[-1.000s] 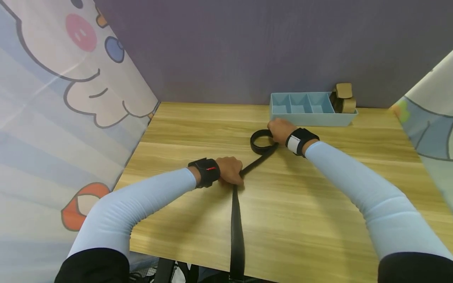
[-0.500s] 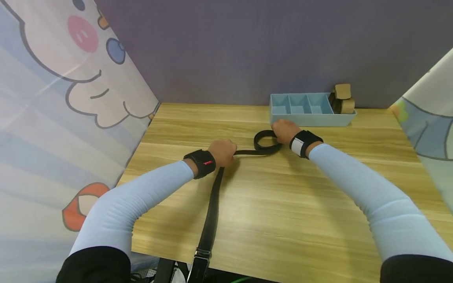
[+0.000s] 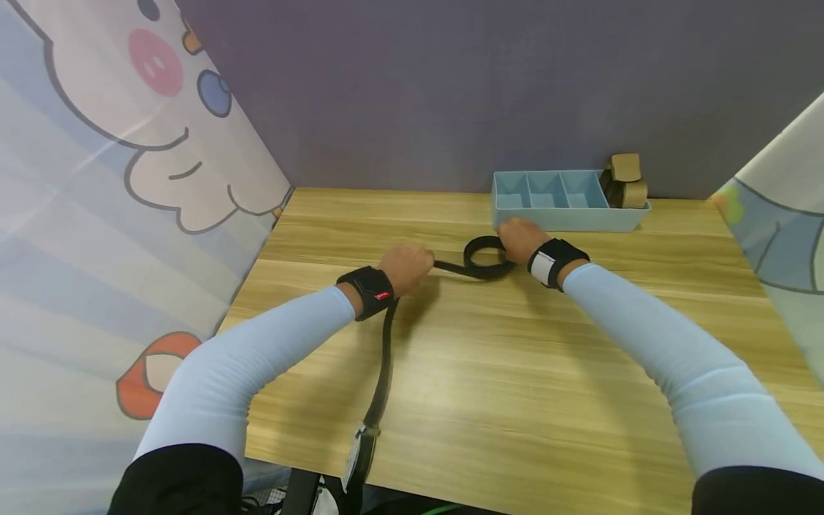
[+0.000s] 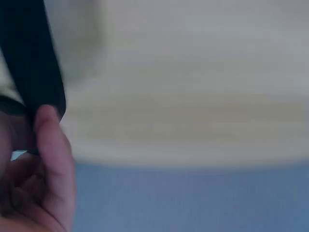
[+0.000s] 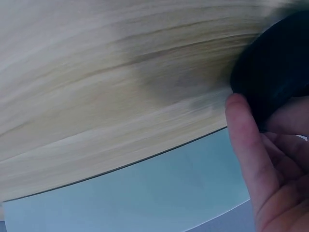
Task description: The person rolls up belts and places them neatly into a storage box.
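Observation:
A black belt (image 3: 385,365) runs across the table, with a metal buckle (image 3: 353,456) at its near end by the front edge. Its far end is rolled into a loose loop (image 3: 484,272). My right hand (image 3: 520,240) pinches the right side of this loop, just in front of the tray; thumb and finger on the dark band show in the right wrist view. To its left, my left hand (image 3: 407,269) holds the strap partway along, between loop and buckle. In the left wrist view, the strap (image 4: 31,53) is pinched at the fingertips.
A light blue divided tray (image 3: 566,219) stands at the back of the wooden table (image 3: 547,400) against a grey wall. Brown rolled items (image 3: 626,179) sit in its right compartment. A printed cartoon curtain (image 3: 84,286) flanks the left side.
My left hand has moved up and left with the strap, drawing the buckle end from below the front edge onto the table. My right hand and the loop have shifted slightly right.

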`<action>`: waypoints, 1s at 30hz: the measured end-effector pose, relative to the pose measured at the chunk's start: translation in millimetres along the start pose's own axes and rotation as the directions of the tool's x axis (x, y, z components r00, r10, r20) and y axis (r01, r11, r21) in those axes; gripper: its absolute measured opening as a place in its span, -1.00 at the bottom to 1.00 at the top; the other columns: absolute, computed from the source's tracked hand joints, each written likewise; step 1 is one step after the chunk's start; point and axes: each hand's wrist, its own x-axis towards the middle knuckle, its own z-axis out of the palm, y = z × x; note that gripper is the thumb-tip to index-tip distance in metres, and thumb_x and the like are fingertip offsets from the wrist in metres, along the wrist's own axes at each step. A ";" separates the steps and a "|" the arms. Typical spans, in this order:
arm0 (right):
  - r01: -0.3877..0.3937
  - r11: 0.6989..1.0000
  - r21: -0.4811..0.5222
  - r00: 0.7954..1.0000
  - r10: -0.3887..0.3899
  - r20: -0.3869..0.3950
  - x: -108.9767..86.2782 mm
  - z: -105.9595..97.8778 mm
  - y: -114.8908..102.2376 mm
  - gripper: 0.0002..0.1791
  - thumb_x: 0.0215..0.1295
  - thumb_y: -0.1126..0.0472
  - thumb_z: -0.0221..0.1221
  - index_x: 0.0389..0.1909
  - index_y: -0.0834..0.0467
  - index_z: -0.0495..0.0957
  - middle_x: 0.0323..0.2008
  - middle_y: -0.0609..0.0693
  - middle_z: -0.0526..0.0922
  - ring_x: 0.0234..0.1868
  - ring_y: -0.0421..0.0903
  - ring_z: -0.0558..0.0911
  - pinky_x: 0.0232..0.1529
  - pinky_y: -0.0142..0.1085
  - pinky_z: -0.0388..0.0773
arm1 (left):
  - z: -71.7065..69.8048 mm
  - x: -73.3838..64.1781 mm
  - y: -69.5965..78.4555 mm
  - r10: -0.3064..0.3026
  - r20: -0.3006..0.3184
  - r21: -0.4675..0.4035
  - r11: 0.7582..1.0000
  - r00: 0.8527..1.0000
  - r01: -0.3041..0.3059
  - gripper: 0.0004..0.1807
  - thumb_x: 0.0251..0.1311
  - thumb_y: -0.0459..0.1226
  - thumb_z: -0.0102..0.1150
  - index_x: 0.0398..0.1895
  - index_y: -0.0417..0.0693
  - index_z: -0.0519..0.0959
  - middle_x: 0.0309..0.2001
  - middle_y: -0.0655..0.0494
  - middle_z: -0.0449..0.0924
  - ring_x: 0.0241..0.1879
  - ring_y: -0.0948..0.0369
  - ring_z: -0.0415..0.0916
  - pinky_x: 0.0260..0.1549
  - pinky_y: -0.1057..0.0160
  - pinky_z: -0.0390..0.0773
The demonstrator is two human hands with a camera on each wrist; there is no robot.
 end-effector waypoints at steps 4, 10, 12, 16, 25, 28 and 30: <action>-0.007 1.000 -0.002 1.000 0.007 -0.011 -1.9 0.8 1.3 -0.93 0.19 0.48 0.32 -0.38 0.42 0.61 -0.37 0.36 0.70 -0.29 0.29 0.71 -0.24 0.08 0.68 | -13.1 11.9 -5.7 0.007 -0.010 0.056 0.998 1.000 -0.006 -0.87 0.38 -0.46 0.15 -0.28 -0.19 0.68 -0.46 0.10 0.65 -0.54 0.30 0.32 -0.55 0.35 0.59; 0.005 1.000 -0.013 1.000 -0.006 -0.024 -2.5 0.8 4.7 -0.95 0.18 0.50 0.30 -0.41 0.40 0.60 -0.40 0.34 0.70 -0.33 0.27 0.71 -0.27 0.06 0.68 | 0.4 11.2 -6.9 0.030 -0.044 0.088 0.996 0.999 -0.026 -0.74 0.35 -0.50 0.11 -0.46 -0.09 0.68 -0.59 0.17 0.41 -0.57 0.30 0.14 -0.66 0.36 0.41; 0.002 1.000 -0.018 1.000 -0.002 -0.020 -2.6 -1.6 5.0 -0.95 0.18 0.50 0.30 -0.38 0.41 0.60 -0.38 0.36 0.70 -0.31 0.28 0.71 -0.26 0.07 0.68 | 6.0 8.4 -5.5 0.022 -0.050 0.083 0.996 0.998 -0.018 -0.73 0.34 -0.50 0.13 -0.46 -0.08 0.71 -0.49 0.10 0.57 -0.56 0.30 0.19 -0.64 0.31 0.56; -0.002 1.000 -0.020 1.000 0.001 -0.020 -4.9 -5.0 5.6 -0.94 0.19 0.50 0.30 -0.36 0.43 0.59 -0.37 0.37 0.69 -0.30 0.29 0.71 -0.25 0.07 0.68 | 14.2 6.6 -1.5 0.011 -0.051 0.043 0.999 0.999 -0.009 -0.74 0.34 -0.47 0.14 -0.48 -0.07 0.69 -0.41 0.06 0.67 -0.57 0.29 0.25 -0.60 0.24 0.65; -0.003 1.000 -0.007 1.000 0.003 -0.006 -20.6 1.2 -0.7 -0.93 0.17 0.49 0.33 -0.34 0.39 0.64 -0.36 0.32 0.72 -0.32 0.26 0.72 -0.29 0.05 0.69 | 27.8 5.4 16.7 -0.085 -0.071 -0.172 0.982 0.994 0.072 -0.83 0.33 -0.44 0.17 -0.42 -0.11 0.66 -0.57 0.14 0.51 -0.55 0.26 0.37 -0.63 0.23 0.55; 0.000 1.000 0.018 1.000 0.000 -0.005 -27.0 0.4 -4.6 -0.94 0.18 0.51 0.32 -0.33 0.39 0.66 -0.37 0.31 0.73 -0.33 0.24 0.73 -0.30 0.03 0.69 | 30.3 6.3 22.8 -0.137 -0.057 -0.282 0.952 0.989 0.115 -0.72 0.36 -0.30 0.13 -0.57 -0.06 0.49 -0.64 0.21 0.29 -0.63 0.30 0.21 -0.72 0.31 0.31; 0.002 1.000 0.031 1.000 -0.002 -0.005 -31.0 -0.2 -6.8 -0.94 0.17 0.53 0.31 -0.35 0.38 0.66 -0.38 0.30 0.73 -0.33 0.23 0.73 -0.30 0.02 0.69 | 31.4 7.4 26.4 -0.171 -0.045 -0.354 0.924 0.984 0.145 -0.62 0.41 -0.17 0.08 -0.63 -0.02 0.41 -0.68 0.23 0.22 -0.68 0.31 0.15 -0.75 0.34 0.18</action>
